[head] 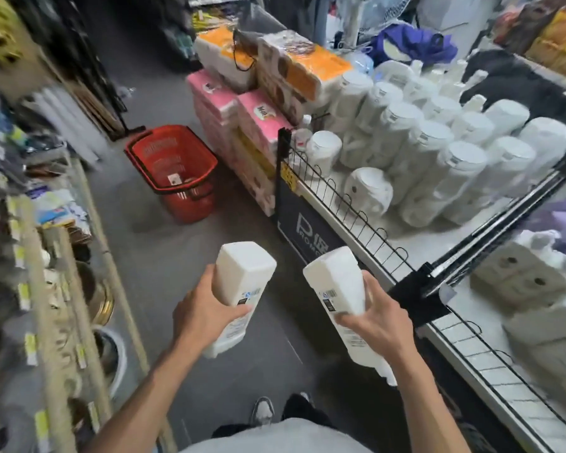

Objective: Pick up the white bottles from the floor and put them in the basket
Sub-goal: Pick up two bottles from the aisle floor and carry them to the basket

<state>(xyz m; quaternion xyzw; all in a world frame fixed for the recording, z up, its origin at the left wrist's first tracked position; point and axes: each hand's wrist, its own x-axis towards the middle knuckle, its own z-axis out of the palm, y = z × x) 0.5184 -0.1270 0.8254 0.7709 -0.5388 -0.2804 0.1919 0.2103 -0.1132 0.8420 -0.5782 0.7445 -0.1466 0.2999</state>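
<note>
I hold two white bottles over the grey aisle floor, bases pointing away from me. My left hand (pixel 200 311) grips one white bottle (pixel 239 282) around its middle. My right hand (pixel 378 317) grips the other white bottle (pixel 339 289) the same way. A red shopping basket (pixel 190 194) stands on the floor ahead and to the left, well beyond both hands. It looks stacked in a second red basket, and something small lies at its bottom.
A display shelf (pixel 445 243) with a black wire rail runs along the right, packed with several white bottles (pixel 438 152). Stacked pink and orange tissue packs (pixel 242 122) stand just right of the basket. Shelving with goods lines the left side (pixel 46 256). My shoes (pixel 263 411) show below.
</note>
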